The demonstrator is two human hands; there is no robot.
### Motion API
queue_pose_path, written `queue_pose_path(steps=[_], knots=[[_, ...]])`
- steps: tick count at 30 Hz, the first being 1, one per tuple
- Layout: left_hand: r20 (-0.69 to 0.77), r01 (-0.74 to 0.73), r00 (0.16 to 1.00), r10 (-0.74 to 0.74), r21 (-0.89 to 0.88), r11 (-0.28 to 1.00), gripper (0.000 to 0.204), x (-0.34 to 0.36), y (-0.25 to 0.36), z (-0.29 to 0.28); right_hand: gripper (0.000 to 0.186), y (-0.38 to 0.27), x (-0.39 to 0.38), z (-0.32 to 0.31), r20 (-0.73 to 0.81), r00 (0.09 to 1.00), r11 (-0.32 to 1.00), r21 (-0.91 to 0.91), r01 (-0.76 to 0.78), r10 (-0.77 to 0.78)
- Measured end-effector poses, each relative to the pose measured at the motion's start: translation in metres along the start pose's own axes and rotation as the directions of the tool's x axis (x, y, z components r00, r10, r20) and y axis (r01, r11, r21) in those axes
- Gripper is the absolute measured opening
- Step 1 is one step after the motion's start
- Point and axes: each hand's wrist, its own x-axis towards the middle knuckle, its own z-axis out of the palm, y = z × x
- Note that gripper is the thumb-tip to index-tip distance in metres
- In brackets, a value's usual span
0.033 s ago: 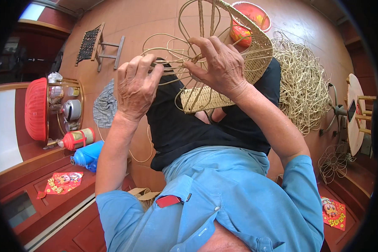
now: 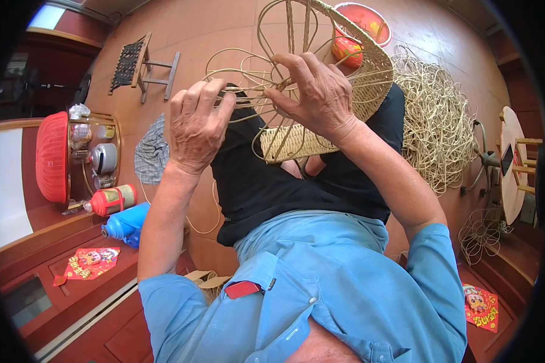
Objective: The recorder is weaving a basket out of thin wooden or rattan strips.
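A half-woven basket of pale twisted cord rests across my black-trousered knees, its woven wall curving up on the right. Its open side shows a frame of thin tan rods, looped at the ends and crossing at a hub. My left hand is closed at the frame's left side, thumb and fingertips pinching several of the rods. Close to the hub, my right hand curls over the frame, thumb below and index finger above, gripping rods there. My palms hide part of the rods.
A big heap of loose cord lies on the floor at right, beside a round-topped stool. Beyond the basket is a red basin. Leftward are a small wooden stool, a red flask, a blue bottle and a grey cloth.
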Motion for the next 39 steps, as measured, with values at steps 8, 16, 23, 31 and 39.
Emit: queue_pose_path(steps=[8,16,23,31,39], knots=[[-0.005,0.028,0.999,-0.032,-0.324,0.946,0.019,-0.012,0.081,0.013,0.058,0.004,-0.002,0.001,0.029,0.999,1.0,0.003,0.013,-0.013],[0.064,0.298,0.949,-0.309,-0.509,0.808,0.017,-0.019,0.121,0.015,0.083,0.003,-0.006,-0.011,0.138,0.99,1.0,0.018,0.018,-0.021],[0.043,0.445,0.864,-0.502,-0.533,0.72,0.026,-0.04,0.081,0.01,0.089,0.0,-0.005,-0.01,0.172,0.985,1.0,-0.017,0.027,-0.023],[-0.04,0.39,0.911,-0.409,-0.23,0.891,0.021,-0.028,0.067,0.008,0.094,-0.001,-0.005,-0.003,0.104,0.994,0.999,-0.028,0.043,-0.04],[0.064,0.3,0.953,-0.298,-0.038,0.953,0.019,-0.03,0.06,0.023,0.093,0.0,-0.004,-0.008,0.138,0.99,0.999,-0.019,0.033,-0.03]])
